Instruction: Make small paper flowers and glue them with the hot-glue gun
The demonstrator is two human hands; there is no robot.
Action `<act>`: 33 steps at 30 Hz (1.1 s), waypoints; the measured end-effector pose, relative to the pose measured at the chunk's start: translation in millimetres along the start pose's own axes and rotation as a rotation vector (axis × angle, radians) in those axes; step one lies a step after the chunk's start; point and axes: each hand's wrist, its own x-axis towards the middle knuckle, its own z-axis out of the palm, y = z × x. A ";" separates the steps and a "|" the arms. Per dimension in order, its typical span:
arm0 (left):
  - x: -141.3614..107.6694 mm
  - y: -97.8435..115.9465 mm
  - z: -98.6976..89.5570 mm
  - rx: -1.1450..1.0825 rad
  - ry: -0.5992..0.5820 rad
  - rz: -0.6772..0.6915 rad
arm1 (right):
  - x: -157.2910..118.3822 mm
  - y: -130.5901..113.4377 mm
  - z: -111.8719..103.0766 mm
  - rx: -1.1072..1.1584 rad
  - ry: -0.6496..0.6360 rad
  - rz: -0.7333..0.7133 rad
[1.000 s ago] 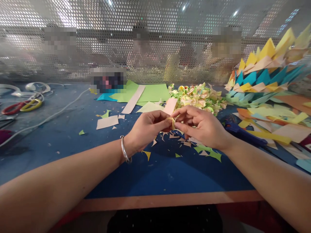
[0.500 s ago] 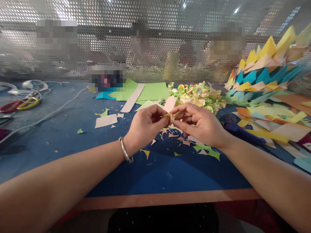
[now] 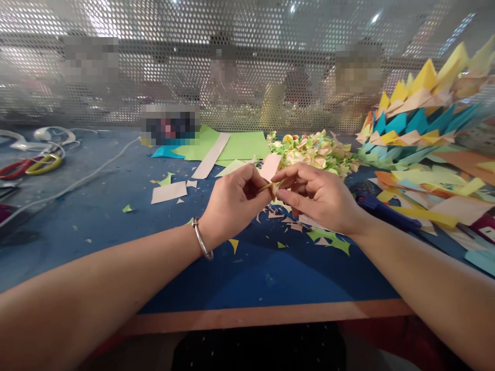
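My left hand (image 3: pixel 242 198) and my right hand (image 3: pixel 315 196) meet above the blue table, fingertips pinched together on one small piece of pale yellow paper (image 3: pixel 274 188). Most of that paper is hidden by the fingers; its folded or curled shape is too small to make out fully. Behind my right hand lies a heap of small cut and curled paper pieces (image 3: pixel 309 149). A pale pink paper strip (image 3: pixel 271 166) stands out just beyond my fingertips. Paper scraps (image 3: pixel 276 214) in pink and green are scattered under both hands.
Green sheets (image 3: pixel 243 144) and a white strip (image 3: pixel 211 154) lie at the back. Scissors (image 3: pixel 44 164) and a white cable (image 3: pixel 87 175) are at left. A layered paper construction (image 3: pixel 417 113), a blue-handled tool (image 3: pixel 386 211) and coloured offcuts (image 3: pixel 444 198) fill the right. A perforated metal screen (image 3: pixel 247 67) rises behind.
The fingertips of both hands have drawn slightly closer together, and the yellow paper between them has turned and now shows less. Both hands otherwise stay in place.
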 end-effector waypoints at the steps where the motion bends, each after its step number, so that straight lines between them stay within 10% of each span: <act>1: -0.1 0.9 -0.2 0.012 -0.001 0.005 | -0.1 -0.4 0.0 0.002 0.000 0.000; 33: -2.9 -0.2 1.5 -0.065 -0.084 -0.033 | -0.3 -1.7 0.0 -0.112 -0.024 -0.034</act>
